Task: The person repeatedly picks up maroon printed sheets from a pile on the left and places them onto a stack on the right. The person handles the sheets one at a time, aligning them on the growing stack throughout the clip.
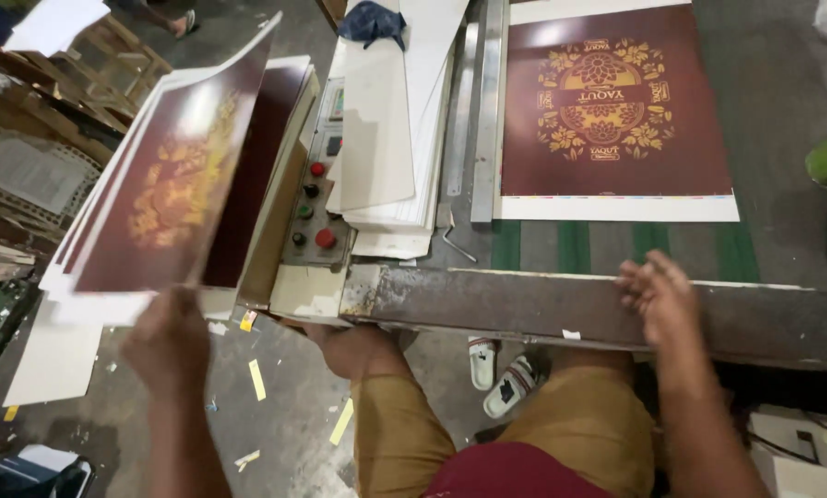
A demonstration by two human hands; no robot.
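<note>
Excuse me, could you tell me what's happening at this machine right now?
A person stands at a worn metal machine table. Their left hand holds up a stack of maroon printed sheets with gold ornament, tilted beside the control panel. Their right hand rests open on the table's front edge. Another maroon sheet lies flat on the table, next to a pile of white boards.

A stack of maroon printed sheets (169, 175) with gold ornament and white margins is gripped at its near edge, tilted steeply upward. A matching single sheet (616, 111) is laid flat, well apart to the right of that grip.
</note>
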